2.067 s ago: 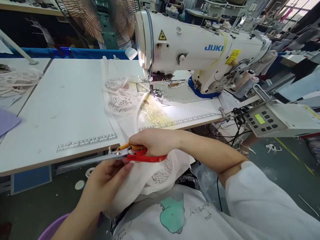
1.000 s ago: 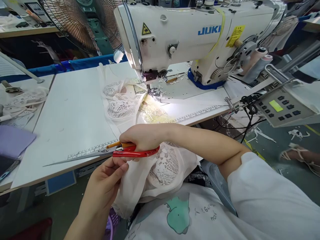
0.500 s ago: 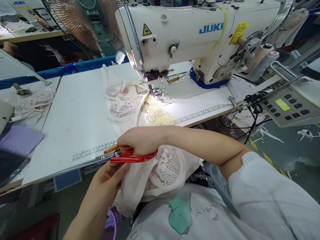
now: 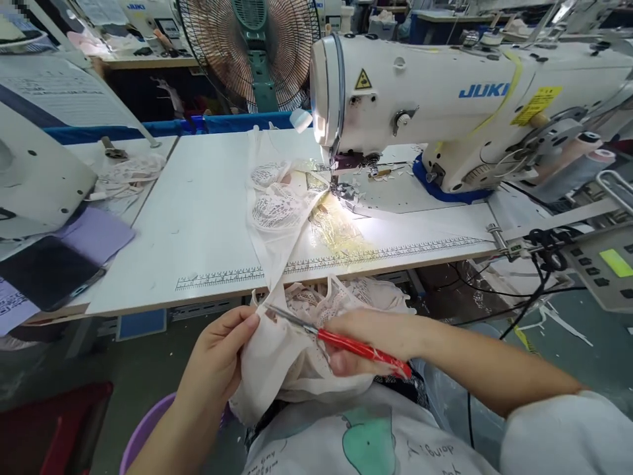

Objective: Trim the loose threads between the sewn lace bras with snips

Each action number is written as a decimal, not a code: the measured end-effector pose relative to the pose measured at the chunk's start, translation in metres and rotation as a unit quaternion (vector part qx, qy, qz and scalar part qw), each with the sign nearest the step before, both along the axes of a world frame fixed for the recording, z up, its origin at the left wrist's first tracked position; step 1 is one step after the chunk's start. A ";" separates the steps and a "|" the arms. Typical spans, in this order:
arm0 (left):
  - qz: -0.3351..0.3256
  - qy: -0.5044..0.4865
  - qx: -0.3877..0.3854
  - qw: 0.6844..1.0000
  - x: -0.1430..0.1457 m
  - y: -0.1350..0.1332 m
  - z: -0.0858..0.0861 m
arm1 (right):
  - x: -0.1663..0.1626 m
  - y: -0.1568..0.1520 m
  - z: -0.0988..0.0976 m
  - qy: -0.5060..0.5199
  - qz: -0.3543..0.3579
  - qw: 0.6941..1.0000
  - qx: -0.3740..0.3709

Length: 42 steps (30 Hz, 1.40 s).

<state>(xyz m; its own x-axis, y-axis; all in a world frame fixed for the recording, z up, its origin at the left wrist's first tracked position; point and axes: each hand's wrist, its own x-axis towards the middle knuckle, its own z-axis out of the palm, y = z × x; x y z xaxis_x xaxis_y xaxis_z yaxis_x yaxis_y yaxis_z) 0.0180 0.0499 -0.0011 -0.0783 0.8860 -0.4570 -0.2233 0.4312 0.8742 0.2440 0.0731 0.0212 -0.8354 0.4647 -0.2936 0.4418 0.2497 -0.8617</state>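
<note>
My left hand (image 4: 217, 353) pinches the edge of a pale pink bra (image 4: 270, 363) over my lap, thumb against the fabric. Closed around red-handled scissors (image 4: 341, 340) is my right hand (image 4: 378, 326). The scissor blades point left and lie against the cloth just beyond my left fingertips. Whether the blades are apart I cannot tell. A second lace bra (image 4: 277, 210) lies on the sewing table (image 4: 208, 198), with one end under the needle area of the sewing machine (image 4: 386, 99) and a strip hanging down to the cloth at my hands.
A printed ruler (image 4: 395, 253) runs along the table's front edge. To the left are a dark phone (image 4: 52, 272), purple paper (image 4: 96, 241) and another machine (image 4: 37, 175). A fan (image 4: 260, 56) stands behind. Below are a purple basket (image 4: 143, 429) and a control box (image 4: 601, 267) at right.
My right hand has drawn back to the right, and the scissors now point left at the cloth instead of lying across my palm. The camera view has shifted left and up.
</note>
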 end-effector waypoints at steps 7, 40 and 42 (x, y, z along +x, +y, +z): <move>-0.001 0.012 -0.013 1.000 0.001 -0.005 0.002 | -0.005 -0.010 -0.009 -0.072 0.009 0.997 0.017; 0.021 0.011 0.025 0.999 0.003 -0.011 0.009 | -0.025 -0.003 0.005 -0.135 0.006 0.977 0.165; 0.020 0.013 0.031 0.999 0.003 -0.011 0.008 | -0.027 -0.005 0.004 -0.131 -0.006 0.978 0.160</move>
<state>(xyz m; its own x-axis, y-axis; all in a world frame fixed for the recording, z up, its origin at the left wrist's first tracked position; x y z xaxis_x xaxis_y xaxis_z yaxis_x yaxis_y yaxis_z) 0.0208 0.0391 0.0071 -0.1249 0.9082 -0.3995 -0.2152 0.3683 0.9045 0.2172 0.0679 0.0253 -0.7445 0.5780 -0.3342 0.6419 0.4817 -0.5966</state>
